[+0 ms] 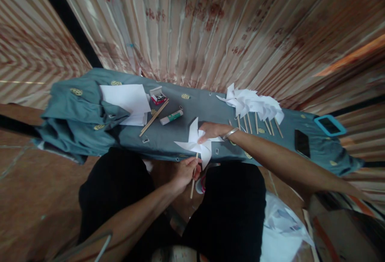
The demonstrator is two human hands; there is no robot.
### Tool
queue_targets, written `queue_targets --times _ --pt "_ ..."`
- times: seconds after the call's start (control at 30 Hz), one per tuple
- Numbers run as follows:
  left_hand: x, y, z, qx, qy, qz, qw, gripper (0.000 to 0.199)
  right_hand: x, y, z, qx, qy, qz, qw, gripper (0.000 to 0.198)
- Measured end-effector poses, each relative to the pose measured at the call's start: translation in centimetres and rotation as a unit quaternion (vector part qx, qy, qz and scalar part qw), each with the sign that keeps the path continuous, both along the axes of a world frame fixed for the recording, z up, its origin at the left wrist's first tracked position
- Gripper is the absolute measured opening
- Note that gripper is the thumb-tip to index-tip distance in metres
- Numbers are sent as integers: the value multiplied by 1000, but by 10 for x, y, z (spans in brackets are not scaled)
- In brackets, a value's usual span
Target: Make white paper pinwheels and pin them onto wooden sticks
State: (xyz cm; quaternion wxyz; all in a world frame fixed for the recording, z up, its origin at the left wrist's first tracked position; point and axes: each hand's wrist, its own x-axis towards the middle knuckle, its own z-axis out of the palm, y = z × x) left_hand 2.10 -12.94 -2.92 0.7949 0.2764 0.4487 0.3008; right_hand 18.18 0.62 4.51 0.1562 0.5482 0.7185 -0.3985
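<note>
The right hand (209,132), at the middle of the frame, has its thumb over the hub of a white folded-paper pinwheel (197,148); its other fingers are bent and partly out of sight, so I cannot tell whether they pinch the paper. The hub is covered, and the blade on the right is partly hidden. Just below, the left hand (187,172) pinches a thin, pale wooden stick (192,188) under the pinwheel, with the fingers folded together around it. A round pink-and-white object (199,186) between the black-clothed knees is mostly hidden, and a whitish, crumpled bag (281,226) at the lower right is cut off by the bottom edge. The small metallic bits in the open red-and-white cardboard box (157,98), left of centre, are too small to make out singly. Beside it lie smooth bare wooden sticks (154,118) and a white-and-green cylindrical glue tube (171,117), with flat white paper sheets (126,101) farther left. Right of centre, pointed white paper pinwheels on sticks (258,103) overlap in a row on the wrinkled blue-green cloth (198,107)
</note>
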Motion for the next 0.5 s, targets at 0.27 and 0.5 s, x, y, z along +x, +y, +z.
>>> queue_targets --times 0.27,0.5 --pt "-2 0 -3 -4 -26 -17 1000 37 -3 -1 5 -7 -19 6 1000 27" --pt "-2 1 -7 -6 -45 -28 999 43 1 2 0 8 -20 38 999 29"
